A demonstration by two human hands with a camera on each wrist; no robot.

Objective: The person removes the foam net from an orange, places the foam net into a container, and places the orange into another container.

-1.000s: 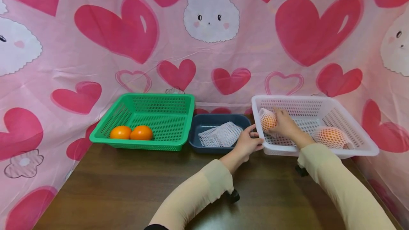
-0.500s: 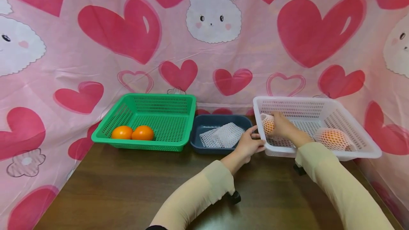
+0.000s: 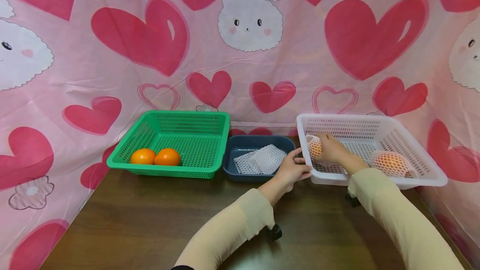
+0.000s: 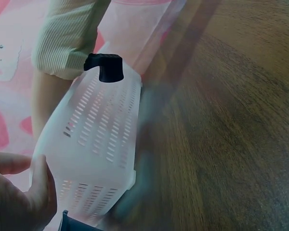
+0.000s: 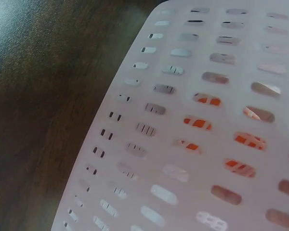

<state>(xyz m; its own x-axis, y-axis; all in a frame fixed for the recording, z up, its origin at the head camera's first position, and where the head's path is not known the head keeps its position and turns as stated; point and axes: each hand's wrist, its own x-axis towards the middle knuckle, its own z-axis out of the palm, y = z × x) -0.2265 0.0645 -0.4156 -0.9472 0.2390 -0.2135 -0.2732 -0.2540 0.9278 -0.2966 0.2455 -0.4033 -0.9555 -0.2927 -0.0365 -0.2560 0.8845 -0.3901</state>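
Observation:
Inside the left end of the white basket [image 3: 418, 151], my right hand [image 3: 335, 150] grips an orange in a white foam net sleeve [image 3: 314, 147]. Its fingertips are hidden behind the fruit. My left hand [image 3: 290, 171] holds the basket's front left corner, the thumb on the outer wall and the index finger at the rim in the left wrist view. A second netted orange [image 3: 391, 162] lies at the basket's right end. Through the slots of the basket wall [image 5: 183, 159], the right wrist view shows patches of orange fruit.
A dark blue-grey tray [image 3: 229, 166] with white foam net sleeves [image 3: 268, 158] stands left of the white basket. Farther left, a green basket [image 3: 223, 145] holds two bare oranges [image 3: 167, 157]. A patterned curtain [image 3: 247, 66] hangs behind the wooden table [image 3: 150, 216].
My right hand and the netted orange have moved slightly lower in the white basket, and the sleeve's end has tilted left. My left hand stays at the basket corner.

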